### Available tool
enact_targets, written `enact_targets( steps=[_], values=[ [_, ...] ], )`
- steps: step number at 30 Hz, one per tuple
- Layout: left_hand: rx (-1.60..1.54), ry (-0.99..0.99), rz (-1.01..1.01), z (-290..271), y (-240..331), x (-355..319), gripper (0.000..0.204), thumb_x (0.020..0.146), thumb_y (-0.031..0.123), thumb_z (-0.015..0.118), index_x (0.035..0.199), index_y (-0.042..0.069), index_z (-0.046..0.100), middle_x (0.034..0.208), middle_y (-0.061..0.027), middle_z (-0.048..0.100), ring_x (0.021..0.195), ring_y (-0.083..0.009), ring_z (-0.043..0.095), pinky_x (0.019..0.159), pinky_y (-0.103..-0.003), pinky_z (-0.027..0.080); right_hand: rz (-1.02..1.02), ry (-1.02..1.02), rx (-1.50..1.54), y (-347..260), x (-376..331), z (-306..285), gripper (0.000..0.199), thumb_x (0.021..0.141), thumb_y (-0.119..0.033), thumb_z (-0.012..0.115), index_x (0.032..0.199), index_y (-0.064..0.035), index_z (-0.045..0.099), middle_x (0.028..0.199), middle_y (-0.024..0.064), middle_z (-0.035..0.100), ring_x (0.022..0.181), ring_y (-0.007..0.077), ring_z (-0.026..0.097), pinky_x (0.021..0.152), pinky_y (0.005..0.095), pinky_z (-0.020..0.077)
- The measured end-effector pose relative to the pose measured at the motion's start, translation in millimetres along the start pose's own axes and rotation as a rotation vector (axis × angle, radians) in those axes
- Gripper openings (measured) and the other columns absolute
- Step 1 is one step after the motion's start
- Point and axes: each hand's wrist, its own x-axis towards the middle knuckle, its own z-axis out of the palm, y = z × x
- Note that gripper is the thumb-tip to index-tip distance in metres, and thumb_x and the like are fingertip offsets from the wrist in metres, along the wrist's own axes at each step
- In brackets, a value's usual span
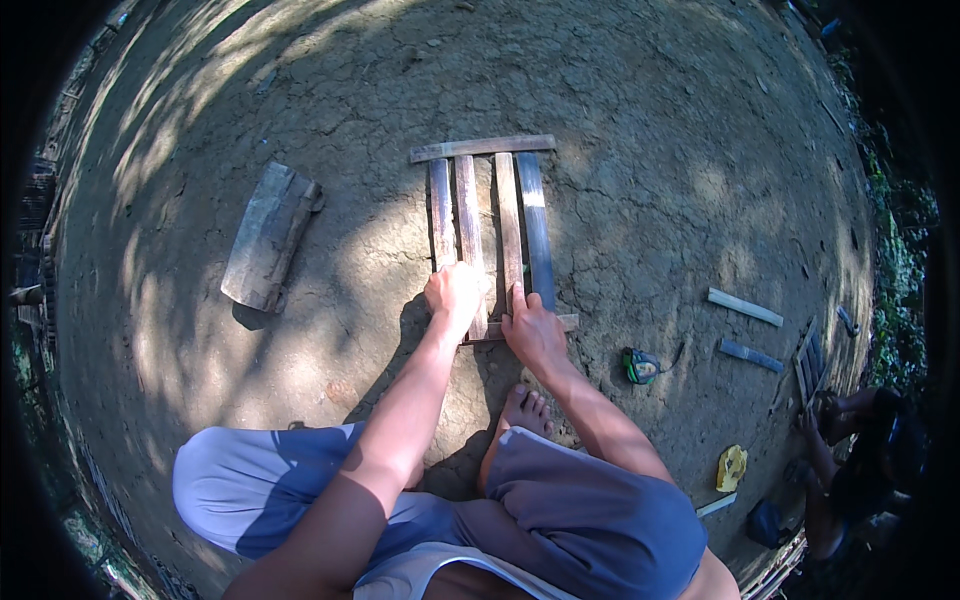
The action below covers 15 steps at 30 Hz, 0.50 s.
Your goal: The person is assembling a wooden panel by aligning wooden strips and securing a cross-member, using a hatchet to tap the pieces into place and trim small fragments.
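A small frame of several long wooden slats [490,220] lies flat on the dry earth in front of me, with a cross slat [482,147] at its far end. My left hand [455,293] grips the near end of one of the middle slats. My right hand [533,328] rests flat on the near ends of the right-hand slats, its forefinger pressed against one, above a short cross piece [568,322]. I am squatting, with my bare foot [524,410] just below the frame.
A thick weathered log chunk [268,236] lies to the left. A tape measure [640,366] sits right of my hand. Loose slats [744,307], a yellow object [731,467] and another person's legs [845,410] are at the right edge.
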Motion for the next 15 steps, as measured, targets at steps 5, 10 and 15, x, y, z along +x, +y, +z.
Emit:
enact_targets(
  steps=[5, 10, 15],
  values=[
    [-0.001, -0.021, -0.009, -1, 0, 1, 0.028, 0.082, 0.036, 0.072, 0.09, 0.01, 0.08, 0.091, -0.0189, 0.076, 0.085, -0.0352, 0.076, 0.075, -0.045, 0.06, 0.027, -0.005, -0.02, 0, 0, 1, 0.06, 0.093, -0.026, 0.067, 0.145, -0.0008, 0.05, 0.104, 0.0222, 0.059, 0.078, 0.043, 0.07, 0.068, 0.0528, 0.0591],
    [0.02, -0.067, -0.016, 0, -6, 3, 0.028, 0.081, 0.035, 0.073, 0.089, 0.009, 0.08, 0.089, -0.0196, 0.076, 0.084, -0.035, 0.076, 0.076, -0.044, 0.061, 0.033, -0.009, -0.006, -5, 1, -1, 0.058, 0.093, -0.024, 0.067, 0.144, -0.0012, 0.05, 0.102, 0.0238, 0.059, 0.078, 0.0438, 0.07, 0.064, 0.0531, 0.0593],
    [-0.063, -0.039, -0.05, -12, 2, -2, 0.031, 0.08, 0.036, 0.075, 0.088, 0.006, 0.079, 0.087, -0.0201, 0.076, 0.084, -0.0356, 0.076, 0.077, -0.045, 0.061, -0.037, 0.026, -0.013, -2, -3, -5, 0.053, 0.093, -0.017, 0.062, 0.141, -0.0005, 0.05, 0.099, 0.0257, 0.058, 0.073, 0.0453, 0.069, 0.063, 0.0544, 0.0588]
  ],
)
